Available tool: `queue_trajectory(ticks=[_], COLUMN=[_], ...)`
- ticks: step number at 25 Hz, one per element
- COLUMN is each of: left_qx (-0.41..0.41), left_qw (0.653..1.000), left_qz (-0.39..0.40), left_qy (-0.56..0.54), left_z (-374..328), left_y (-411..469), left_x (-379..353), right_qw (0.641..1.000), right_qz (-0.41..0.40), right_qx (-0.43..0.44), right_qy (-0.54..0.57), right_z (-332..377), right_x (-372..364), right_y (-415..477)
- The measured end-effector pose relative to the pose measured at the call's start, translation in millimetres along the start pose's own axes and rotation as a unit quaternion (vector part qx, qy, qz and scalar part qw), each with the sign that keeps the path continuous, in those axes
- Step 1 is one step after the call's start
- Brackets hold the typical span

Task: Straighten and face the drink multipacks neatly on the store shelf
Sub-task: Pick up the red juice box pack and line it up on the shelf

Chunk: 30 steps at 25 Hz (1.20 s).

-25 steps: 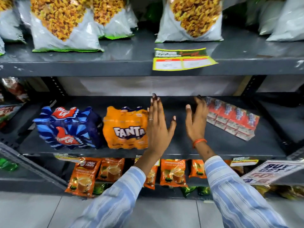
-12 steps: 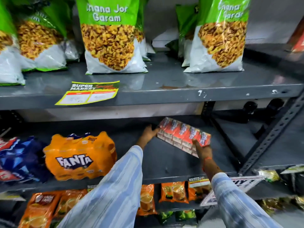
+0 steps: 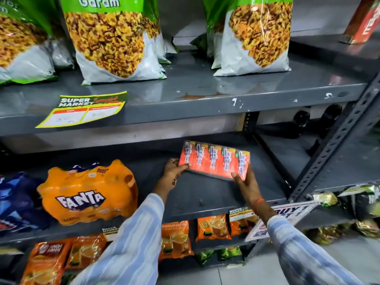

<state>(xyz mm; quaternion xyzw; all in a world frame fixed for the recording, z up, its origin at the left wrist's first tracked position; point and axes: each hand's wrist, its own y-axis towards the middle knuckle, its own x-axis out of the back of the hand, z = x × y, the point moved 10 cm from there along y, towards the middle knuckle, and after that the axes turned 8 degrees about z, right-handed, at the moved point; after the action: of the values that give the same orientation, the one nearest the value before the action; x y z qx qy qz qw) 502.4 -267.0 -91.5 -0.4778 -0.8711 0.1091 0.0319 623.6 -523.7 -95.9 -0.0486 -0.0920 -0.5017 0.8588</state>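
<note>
Multipacks sit on the grey middle shelf (image 3: 205,194). A red carton pack (image 3: 213,160) of 5 small drink boxes stands tilted on its lower edge, held at both ends. The left hand (image 3: 172,171) has its grip clamped on the pack's lower left corner, thumb on the front face. The right hand (image 3: 246,185) has its grip clamped on the lower right corner. Well to the left, an orange Fanta pack (image 3: 88,192) lies on the same shelf, touching a blue pack (image 3: 18,202) beside it. Snack bags (image 3: 115,38) stand on the shelf above.
</note>
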Motion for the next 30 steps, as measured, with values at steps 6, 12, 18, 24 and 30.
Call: queue_trajectory(ticks=[6, 12, 18, 24, 30], left_qx=[-0.040, 0.023, 0.050, 0.035, -0.055], left_qw=[0.978, 0.974, 0.991, 0.998, 0.983], left_qz=[-0.102, -0.115, 0.011, 0.034, -0.161], left_qy=[0.180, 0.196, 0.127, 0.039, 0.062], left_z=[21, 29, 25, 20, 18], left_y=[-92, -139, -147, -111, -177], left_x=[30, 24, -74, -34, -14], right_qw=[0.993, 0.989, 0.967, 0.994, 0.976], right_qz=[0.068, 0.084, 0.095, -0.067, 0.162], right_qx=[0.071, -0.027, -0.141, 0.022, -0.121], right_qy=[-0.072, 0.121, 0.189, -0.080, -0.083], right_z=[-5, 14, 10, 37, 24], right_x=[-26, -40, -67, -62, -128], right_y=[-29, -9, -20, -88, -135])
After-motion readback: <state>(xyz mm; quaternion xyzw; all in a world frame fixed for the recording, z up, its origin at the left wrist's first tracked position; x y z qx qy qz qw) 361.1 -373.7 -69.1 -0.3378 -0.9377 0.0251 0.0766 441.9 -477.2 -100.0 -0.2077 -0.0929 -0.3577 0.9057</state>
